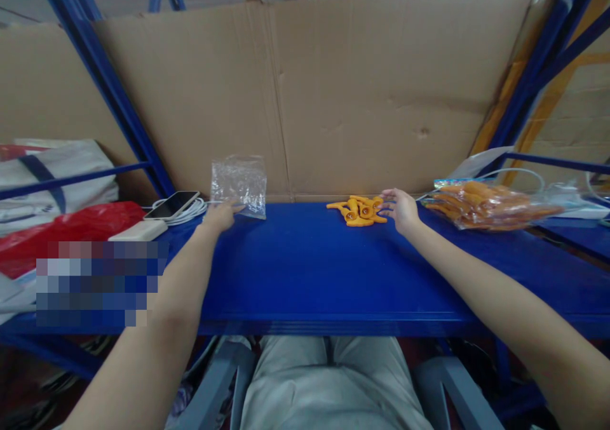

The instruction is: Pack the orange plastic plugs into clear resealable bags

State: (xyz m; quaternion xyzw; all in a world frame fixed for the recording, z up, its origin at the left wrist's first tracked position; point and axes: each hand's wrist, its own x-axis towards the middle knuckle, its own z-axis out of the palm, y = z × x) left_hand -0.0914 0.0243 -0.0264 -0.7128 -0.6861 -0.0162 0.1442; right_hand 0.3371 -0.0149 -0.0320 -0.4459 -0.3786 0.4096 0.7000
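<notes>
My left hand (pixel 220 216) is at the lower left corner of a clear plastic bag (pixel 238 177), its fingers closed on the film. The bag stands up against the cardboard behind it and looks flat, with nothing visible inside. To the right, a small pile of orange plastic pieces (pixel 361 211) lies on the blue tabletop (pixel 305 265); some have round cup-like ends, others are long and thin. My right hand (pixel 403 211) is at the right side of this pile, fingers apart and slightly curled. Its fingertips are close to the pieces; whether they touch is unclear.
A large clear bag of similar orange pieces (pixel 481 204) lies at the right. On the left are a phone (pixel 172 206), a coiled white cable (pixel 193 211), a white box (pixel 139 231) and a red plastic bag (pixel 90 227). Cardboard (pixel 362 100) walls off the back between blue posts.
</notes>
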